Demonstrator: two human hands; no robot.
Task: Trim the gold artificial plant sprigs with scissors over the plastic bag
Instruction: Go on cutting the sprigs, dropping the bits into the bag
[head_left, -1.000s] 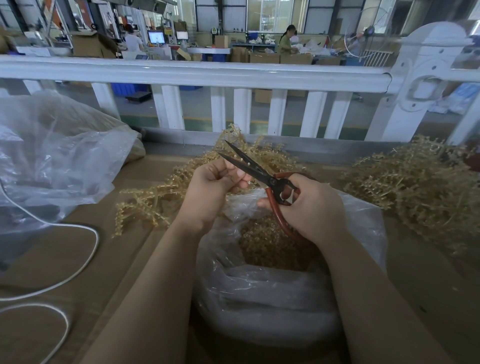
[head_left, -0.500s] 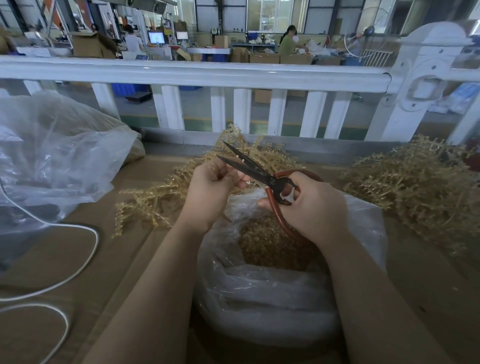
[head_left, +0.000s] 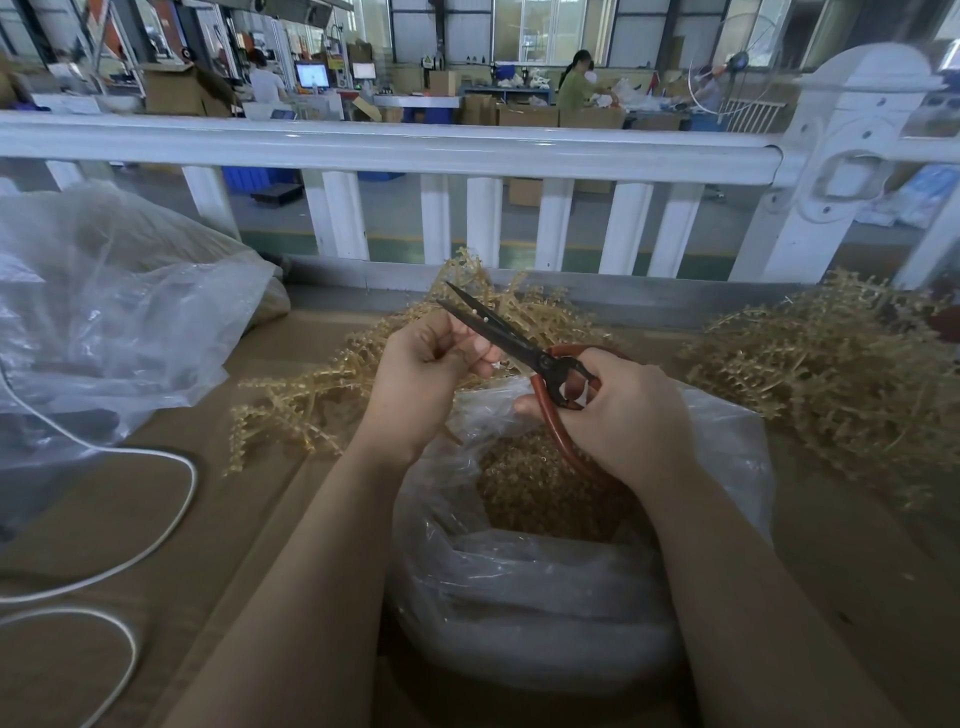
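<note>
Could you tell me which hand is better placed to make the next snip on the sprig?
Right: the right hand already grips the scissors, blades parted beside the left hand, which pinches the sprig.

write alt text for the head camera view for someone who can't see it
A right hand holds red-handled scissors, blades slightly open, against a thin gold sprig pinched in the left hand, above an open plastic bag of gold trimmings. More gold sprigs lie on the cardboard-covered table before a white railing.

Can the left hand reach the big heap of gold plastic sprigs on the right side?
Probably not easily. The left hand is pinching a sprig, and the right hand with the red-handled scissors sits between it and the heap of gold plastic sprigs. It would have to cross over them.
</note>
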